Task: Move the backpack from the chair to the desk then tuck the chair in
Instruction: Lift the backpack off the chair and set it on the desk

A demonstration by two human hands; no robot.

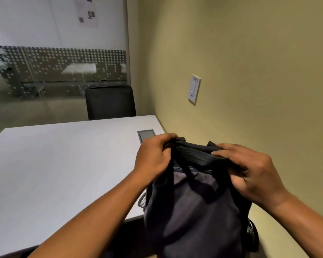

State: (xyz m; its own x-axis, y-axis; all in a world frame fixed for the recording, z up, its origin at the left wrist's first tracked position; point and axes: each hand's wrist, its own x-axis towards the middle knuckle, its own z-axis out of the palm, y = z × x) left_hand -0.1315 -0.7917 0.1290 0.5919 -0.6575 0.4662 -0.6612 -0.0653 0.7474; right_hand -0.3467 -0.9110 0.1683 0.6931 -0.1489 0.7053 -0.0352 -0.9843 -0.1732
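backpack (194, 205) gripped by both hands | white desk (54, 164) | olive wall (250, 62)

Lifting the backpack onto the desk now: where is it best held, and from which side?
Hold the backpack at its top, from above. It hangs upright, so the top edge and strap band face up. The left hand and right hand already each have a grip there, one at each end, which looks balanced. The soft body below offers nothing firm. The desk lies to its left.

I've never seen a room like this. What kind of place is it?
Probably a small office meeting room: a plain white desk with a cable hatch, a dark chair across it, and a frosted, dotted glass wall.
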